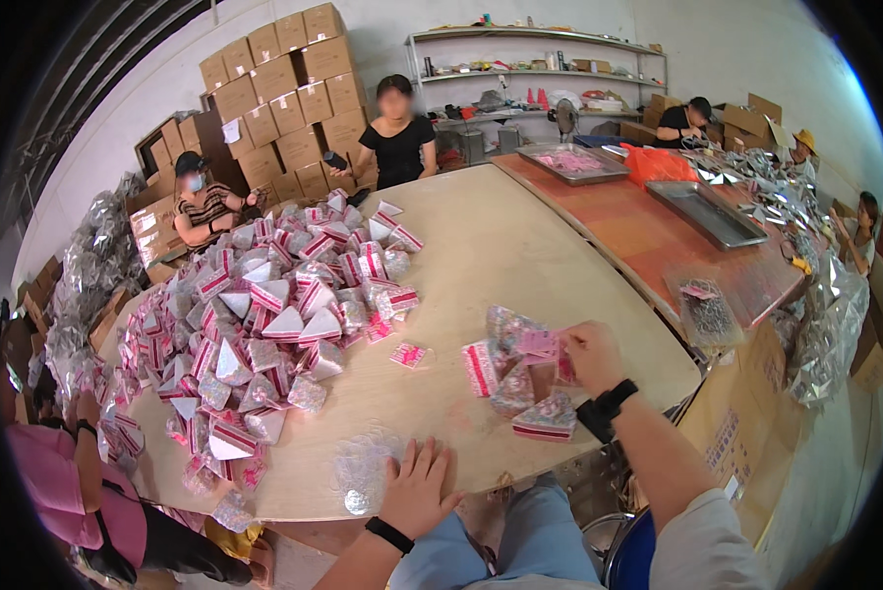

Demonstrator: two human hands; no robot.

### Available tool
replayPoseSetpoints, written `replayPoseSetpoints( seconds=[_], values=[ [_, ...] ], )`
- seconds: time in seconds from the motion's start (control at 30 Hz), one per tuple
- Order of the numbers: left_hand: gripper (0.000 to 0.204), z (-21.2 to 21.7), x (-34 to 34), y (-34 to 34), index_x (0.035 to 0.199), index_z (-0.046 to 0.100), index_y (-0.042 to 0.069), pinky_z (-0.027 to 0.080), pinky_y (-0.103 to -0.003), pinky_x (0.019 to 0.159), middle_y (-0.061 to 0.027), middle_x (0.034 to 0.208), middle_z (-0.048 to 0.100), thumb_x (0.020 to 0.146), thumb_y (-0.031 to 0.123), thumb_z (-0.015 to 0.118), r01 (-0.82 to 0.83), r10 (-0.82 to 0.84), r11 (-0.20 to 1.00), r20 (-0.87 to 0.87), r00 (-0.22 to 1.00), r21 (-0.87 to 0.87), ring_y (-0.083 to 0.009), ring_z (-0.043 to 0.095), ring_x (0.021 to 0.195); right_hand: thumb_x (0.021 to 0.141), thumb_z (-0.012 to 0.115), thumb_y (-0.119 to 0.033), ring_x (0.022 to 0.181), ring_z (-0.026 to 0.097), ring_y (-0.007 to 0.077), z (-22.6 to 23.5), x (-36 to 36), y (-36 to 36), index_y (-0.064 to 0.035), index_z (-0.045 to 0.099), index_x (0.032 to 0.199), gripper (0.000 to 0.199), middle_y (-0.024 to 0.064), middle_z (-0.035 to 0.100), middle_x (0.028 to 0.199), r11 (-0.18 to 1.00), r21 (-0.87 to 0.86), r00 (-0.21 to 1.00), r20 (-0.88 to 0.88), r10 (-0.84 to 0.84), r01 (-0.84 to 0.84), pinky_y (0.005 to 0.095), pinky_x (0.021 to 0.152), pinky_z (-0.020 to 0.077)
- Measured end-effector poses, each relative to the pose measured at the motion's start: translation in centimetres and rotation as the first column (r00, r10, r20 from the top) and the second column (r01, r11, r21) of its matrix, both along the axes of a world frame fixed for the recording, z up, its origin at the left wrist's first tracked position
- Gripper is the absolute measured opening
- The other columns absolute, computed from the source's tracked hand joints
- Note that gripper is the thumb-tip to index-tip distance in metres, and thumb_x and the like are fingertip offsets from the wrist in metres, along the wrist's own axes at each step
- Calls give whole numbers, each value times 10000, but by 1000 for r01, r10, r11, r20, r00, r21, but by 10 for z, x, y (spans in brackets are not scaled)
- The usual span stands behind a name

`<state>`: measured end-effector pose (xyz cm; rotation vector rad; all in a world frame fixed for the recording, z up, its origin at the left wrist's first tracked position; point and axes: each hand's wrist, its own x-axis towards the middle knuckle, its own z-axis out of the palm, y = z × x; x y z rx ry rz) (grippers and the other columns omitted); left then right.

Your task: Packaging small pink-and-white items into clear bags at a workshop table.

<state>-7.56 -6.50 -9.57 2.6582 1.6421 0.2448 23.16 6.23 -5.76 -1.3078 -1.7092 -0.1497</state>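
Lying palm-down at the near edge of the pale tabletop (530, 246), the left hand (419, 497) has its fingers somewhat spread, just beside a loose heap of clear, thin loops (363, 467); whether the fingertips touch them I cannot tell. The right hand (591, 356) is bent over a pink card (538, 344) among a small cluster of glittery packets (545, 418) with pink-and-white bands, right of the table's middle. Its fingers are curled inward; I cannot tell whether they pinch the card. Between this cluster and a large pile of similar wedge-shaped packets (284, 324) on the left lies a single pink tag (409, 355). Across the table stands a person in a black top (399, 152), near stacked cardboard boxes (289, 98).
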Motion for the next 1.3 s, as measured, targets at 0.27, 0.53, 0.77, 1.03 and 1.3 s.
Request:
replayPoseSetpoints(
  seconds=[0.27,0.53,0.77,1.03,1.3],
  values=[
    [579,-8,-12,-7,1242,464,106,287,-591,941,-104,1322,423,809,486,511,-143,129,984,122,984,108,-316,349,1251,814,553,-126,571,558,239,78,18,46,29,600,815,162,167,572,698,944,-326,998,9,56,-50,330,562,444],
    [533,-19,-13,-12,1204,496,105,305,-574,936,-92,1275,455,821,476,501,-151,123,982,228,966,109,-293,377,1208,807,528,-119,748,586,350,133,25,130,28,606,775,169,199,596,794,986,138,972,203,-122,95,412,683,458],
    [477,-11,-6,-5,1136,538,97,313,-551,940,-93,1249,475,801,436,534,-134,95,983,279,955,123,-296,401,1189,796,523,-158,768,576,379,140,37,150,32,616,764,213,226,602,795,931,82,900,235,-366,357,439,696,449],
    [423,-18,-10,0,1087,545,97,327,-541,930,-95,1207,495,786,395,553,-153,97,979,344,934,138,-304,434,1158,762,559,-153,749,586,392,81,59,144,14,622,727,182,242,599,790,922,-57,895,272,-354,382,458,659,460],
    [411,-13,-14,-9,1097,531,97,333,-524,935,-110,1222,488,802,384,534,-129,92,987,307,947,101,-307,428,1170,737,600,-67,775,586,317,21,3,72,-13,628,819,102,177,608,807,963,-234,915,345,211,-134,363,679,472]
  ],
)
